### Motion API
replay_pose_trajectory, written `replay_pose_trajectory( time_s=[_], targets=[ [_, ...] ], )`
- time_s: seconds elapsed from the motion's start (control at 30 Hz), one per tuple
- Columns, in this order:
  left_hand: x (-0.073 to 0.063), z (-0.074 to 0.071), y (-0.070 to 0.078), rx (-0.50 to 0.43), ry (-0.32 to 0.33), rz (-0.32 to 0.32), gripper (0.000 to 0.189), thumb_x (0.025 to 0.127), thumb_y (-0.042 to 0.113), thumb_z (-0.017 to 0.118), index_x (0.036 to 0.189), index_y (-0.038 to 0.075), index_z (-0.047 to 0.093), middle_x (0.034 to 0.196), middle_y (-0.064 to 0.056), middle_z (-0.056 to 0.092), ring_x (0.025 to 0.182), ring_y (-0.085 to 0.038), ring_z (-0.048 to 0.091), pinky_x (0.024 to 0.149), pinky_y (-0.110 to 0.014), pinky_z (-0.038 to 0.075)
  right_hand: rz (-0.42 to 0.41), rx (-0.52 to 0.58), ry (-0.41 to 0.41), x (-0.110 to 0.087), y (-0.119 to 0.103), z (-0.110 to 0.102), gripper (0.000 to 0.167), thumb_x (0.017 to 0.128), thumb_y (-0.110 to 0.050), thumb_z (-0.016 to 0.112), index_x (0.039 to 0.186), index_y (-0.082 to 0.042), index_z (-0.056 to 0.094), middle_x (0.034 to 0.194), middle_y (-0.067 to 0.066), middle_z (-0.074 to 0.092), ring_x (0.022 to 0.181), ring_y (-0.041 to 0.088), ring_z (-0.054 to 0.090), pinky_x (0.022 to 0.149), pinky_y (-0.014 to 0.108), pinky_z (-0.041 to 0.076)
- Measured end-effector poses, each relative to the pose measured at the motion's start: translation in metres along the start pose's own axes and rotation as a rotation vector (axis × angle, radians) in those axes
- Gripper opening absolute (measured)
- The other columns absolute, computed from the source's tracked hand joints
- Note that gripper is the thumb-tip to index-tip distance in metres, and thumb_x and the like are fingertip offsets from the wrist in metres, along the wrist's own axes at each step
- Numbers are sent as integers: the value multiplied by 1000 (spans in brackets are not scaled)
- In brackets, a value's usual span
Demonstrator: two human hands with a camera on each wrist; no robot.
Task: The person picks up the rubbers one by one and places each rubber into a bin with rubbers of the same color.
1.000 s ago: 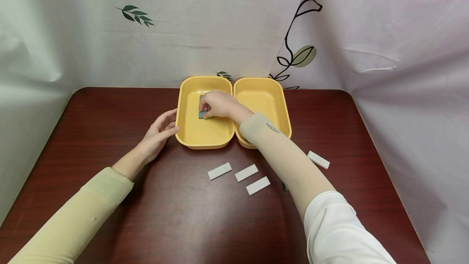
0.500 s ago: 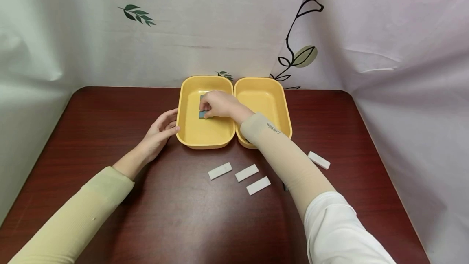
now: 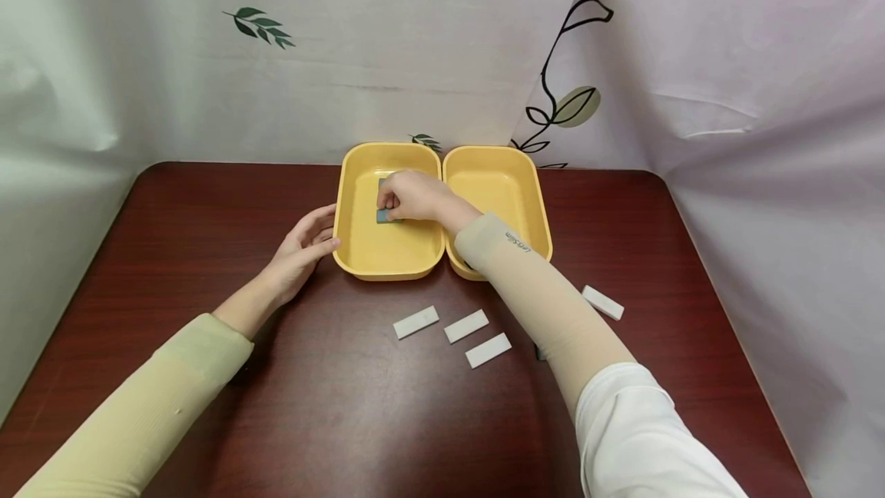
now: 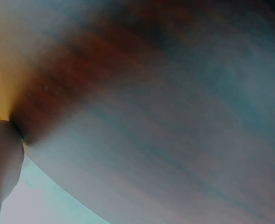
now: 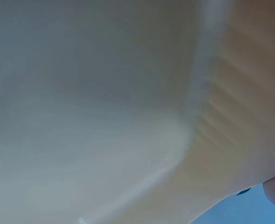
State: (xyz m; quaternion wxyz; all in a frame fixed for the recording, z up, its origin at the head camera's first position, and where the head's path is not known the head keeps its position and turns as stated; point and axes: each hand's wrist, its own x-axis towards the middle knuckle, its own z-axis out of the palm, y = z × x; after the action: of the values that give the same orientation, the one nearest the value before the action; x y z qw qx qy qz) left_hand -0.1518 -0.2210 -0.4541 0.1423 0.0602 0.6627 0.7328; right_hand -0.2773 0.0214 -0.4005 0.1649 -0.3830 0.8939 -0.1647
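Observation:
Two yellow trays stand side by side at the table's far edge. My right hand (image 3: 416,195) reaches into the left tray (image 3: 390,256), its fingers curled and thumb pinching a blue-grey block (image 3: 382,217). More blue-grey shows at [a second edge] above the fingers; the hand hides the rest. Along that tray's outer left wall lies my left hand (image 3: 297,253), fingers loosely extended and thumb touching the rim. In the left wrist view, a fingertip (image 4: 4,161) meets the yellow edge. The right wrist view is blurred and mostly filled by the tray wall (image 5: 230,112).
The right tray (image 3: 499,184) sits partly under my right forearm. Several white blocks lie on the table: one white block (image 3: 415,323) left of two others, and another white block (image 3: 603,303) right of the arm. A dark piece (image 3: 540,354) peeks out beside the forearm.

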Motion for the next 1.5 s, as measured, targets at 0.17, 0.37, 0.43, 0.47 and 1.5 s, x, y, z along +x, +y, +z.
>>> replay_pose_trajectory(
  time_s=[0.17, 0.37, 0.43, 0.47, 1.5],
  targets=[
    [1, 1, 0, 1, -4, 1, 60, 108, 4, 56, 163, 12, 35, 147, 4, 49, 131, -8, 53, 106, -15, 45, -3, 49, 18, 0, 2, -2, 15, 96, -13, 80, 111, -10, 80, 108, 4, 78, 100, 15, 70, 93, 24, 55],
    [2, 2, -1, -4, -6, 2, 60, 108, 4, 56, 163, 12, 35, 147, 4, 50, 131, -8, 53, 106, -16, 45, -23, 139, 81, -2, 4, -8, 12, 96, -10, 79, 107, -6, 80, 104, 9, 79, 97, 18, 72, 90, 24, 56],
    [2, 2, -1, -5, -6, 6, 60, 108, 4, 57, 163, 12, 35, 147, 4, 50, 131, -9, 53, 106, -16, 45, -25, 156, 98, -4, 4, -10, 12, 96, -10, 79, 107, -5, 80, 104, 10, 79, 97, 19, 72, 89, 24, 56],
    [2, 2, -1, -7, -6, 9, 60, 108, 3, 57, 163, 11, 35, 147, 3, 50, 131, -9, 53, 106, -16, 45, -24, 164, 105, -4, 4, -11, 13, 96, -11, 79, 107, -5, 80, 104, 10, 79, 97, 19, 73, 90, 24, 56],
    [-1, 1, 1, -10, 1, 3, 60, 108, 4, 57, 163, 12, 36, 147, 3, 49, 131, -10, 52, 106, -16, 45, -131, 169, 164, -79, -20, -70, 11, 99, -9, 75, 107, -5, 81, 107, 9, 76, 95, 19, 72, 88, 31, 60]
  ],
)
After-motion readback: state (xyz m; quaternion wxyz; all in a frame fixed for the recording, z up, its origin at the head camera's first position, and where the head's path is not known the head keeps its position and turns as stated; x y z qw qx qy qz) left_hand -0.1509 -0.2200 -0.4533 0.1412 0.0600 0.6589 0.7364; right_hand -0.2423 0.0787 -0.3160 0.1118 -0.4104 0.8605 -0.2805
